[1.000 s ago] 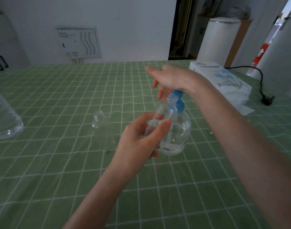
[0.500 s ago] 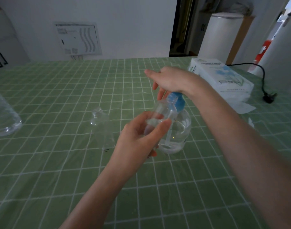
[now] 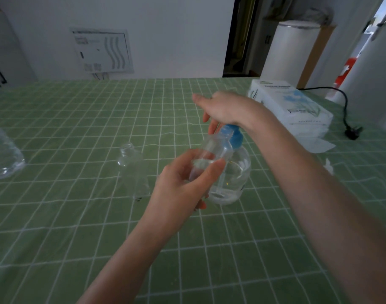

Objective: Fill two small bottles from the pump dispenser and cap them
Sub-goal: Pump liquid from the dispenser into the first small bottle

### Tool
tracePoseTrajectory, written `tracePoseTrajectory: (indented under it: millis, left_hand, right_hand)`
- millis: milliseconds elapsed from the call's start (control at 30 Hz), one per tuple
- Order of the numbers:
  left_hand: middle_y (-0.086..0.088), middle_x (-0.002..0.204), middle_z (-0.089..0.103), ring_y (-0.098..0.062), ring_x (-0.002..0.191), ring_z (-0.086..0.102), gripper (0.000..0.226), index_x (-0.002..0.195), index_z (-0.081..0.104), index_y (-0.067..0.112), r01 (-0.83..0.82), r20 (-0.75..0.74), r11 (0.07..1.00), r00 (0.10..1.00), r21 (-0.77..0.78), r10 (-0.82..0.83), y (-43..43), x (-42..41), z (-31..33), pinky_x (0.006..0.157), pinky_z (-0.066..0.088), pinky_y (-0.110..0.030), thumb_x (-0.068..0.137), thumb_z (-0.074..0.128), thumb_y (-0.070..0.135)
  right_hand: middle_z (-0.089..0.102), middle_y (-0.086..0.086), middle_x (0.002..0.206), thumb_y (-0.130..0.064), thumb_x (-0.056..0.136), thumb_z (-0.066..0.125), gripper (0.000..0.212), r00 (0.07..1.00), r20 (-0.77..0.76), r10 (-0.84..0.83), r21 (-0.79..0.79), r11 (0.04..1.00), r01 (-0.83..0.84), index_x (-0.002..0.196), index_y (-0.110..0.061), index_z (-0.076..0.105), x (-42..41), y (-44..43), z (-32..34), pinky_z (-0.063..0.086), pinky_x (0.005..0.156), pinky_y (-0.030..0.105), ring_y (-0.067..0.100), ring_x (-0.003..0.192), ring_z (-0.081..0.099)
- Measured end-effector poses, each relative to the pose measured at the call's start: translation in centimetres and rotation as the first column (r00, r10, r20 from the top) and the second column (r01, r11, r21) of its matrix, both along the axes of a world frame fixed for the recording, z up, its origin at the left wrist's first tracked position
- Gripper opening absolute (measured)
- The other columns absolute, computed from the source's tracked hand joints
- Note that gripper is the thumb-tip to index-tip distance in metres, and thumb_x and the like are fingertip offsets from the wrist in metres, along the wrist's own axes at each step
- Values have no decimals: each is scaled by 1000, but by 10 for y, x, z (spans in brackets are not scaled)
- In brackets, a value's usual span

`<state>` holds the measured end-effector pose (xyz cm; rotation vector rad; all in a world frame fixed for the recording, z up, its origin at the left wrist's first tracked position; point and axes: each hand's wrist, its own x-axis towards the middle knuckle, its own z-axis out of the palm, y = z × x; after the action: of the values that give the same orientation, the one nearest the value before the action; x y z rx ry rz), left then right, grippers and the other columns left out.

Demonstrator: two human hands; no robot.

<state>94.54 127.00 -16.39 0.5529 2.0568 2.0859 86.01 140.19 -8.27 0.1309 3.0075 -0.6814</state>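
Little has shifted: left hand (image 3: 181, 185) grips 1 small bottle (image 3: 216, 148), neck tilted up-right against the pump dispenser (image 3: 237, 172), right hand (image 3: 225, 108) open-fingered on its top

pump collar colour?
Blue, on the pump dispenser, under the right hand; head view.

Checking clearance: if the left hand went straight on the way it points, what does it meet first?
Most likely the dispenser: the left hand points forward-right, and the bottle it grips sits just in front of the dispenser's body, mouth by the blue pump. Depth is unclear; they may already touch.
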Motion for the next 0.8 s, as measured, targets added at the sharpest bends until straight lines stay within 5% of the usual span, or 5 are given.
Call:
tracePoseTrajectory:
  millis: [133, 367, 800]
  left_hand:
    - [3, 60, 59, -6, 48, 53, 30, 92, 67, 27, -9, 0, 1000, 1000, -12, 9, -1, 0, -2, 44, 44, -19, 71, 69, 49]
    - [-2, 63, 57, -5, 50, 55, 29, 90, 67, 31, 0, -7, 1000, 1000, 9, 0, 0, 0, 2, 46, 46, -18, 67, 64, 50]
    - [9, 54, 57, -6, 45, 51, 39, 91, 67, 25, -15, -1, 1000, 1000, -10, 15, 0, 0, 2, 42, 42, -16, 62, 62, 50]
  right_hand:
    - [57, 17, 131, -51, 100, 25, 64, 1000, 9, -8, -10, 1000, 8, 134, -3, 49, -1, -1, -3, 36, 88, 32, 28, 117, 55]
    - [68, 12, 90, -51, 99, 29, 61, 1000, -27, -10, -75, 997, 7, 113, -1, 61, 0, 0, 9, 49, 91, 40, 28, 89, 67]
    - [68, 15, 105, -50, 99, 28, 62, 1000, 25, -14, -76, 997, 16, 114, -1, 63, -1, 0, -4, 42, 92, 35, 29, 101, 64]
